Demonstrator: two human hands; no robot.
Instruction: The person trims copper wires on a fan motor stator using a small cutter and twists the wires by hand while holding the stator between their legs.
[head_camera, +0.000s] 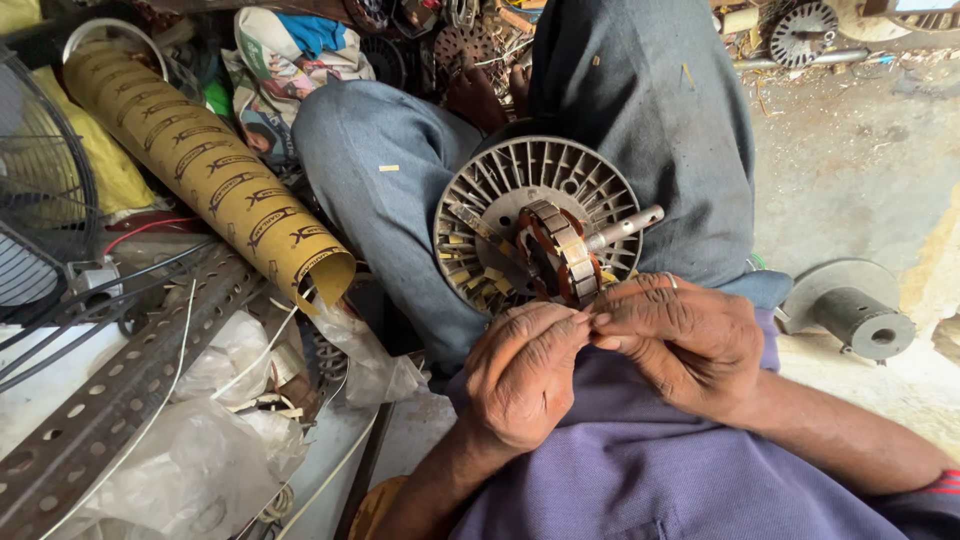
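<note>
Setting: a cluttered repair corner on a bare concrete floor (860, 150); I sit low, knees up, parts heaped around me.
Stator: the fan motor stator (562, 252), wound with copper-brown coils, sits on its slotted round housing (510, 190) and leans against my grey trouser leg (400, 190), so my lap props it at working height.
Shaft: the steel shaft (628, 226) points up and to the right, away from my fingers.
Left hand: my left hand (522, 375) is closed, thumb and fingertips pinched together just below the stator; whatever fine strand is pinched is too small to tell.
Right hand: my right hand (680, 335) meets it fingertip to fingertip, also pinched shut, so both work one spot close to the winding.
Left side: a printed cardboard tube (215, 175) lies slanted beside my knee, over a perforated metal angle bar (110, 410) and crumpled plastic bags (200, 450).
Far left: a wire fan guard (40, 200).
Right side: a grey flanged metal hub (850, 312) rests on the floor, well apart.
</note>
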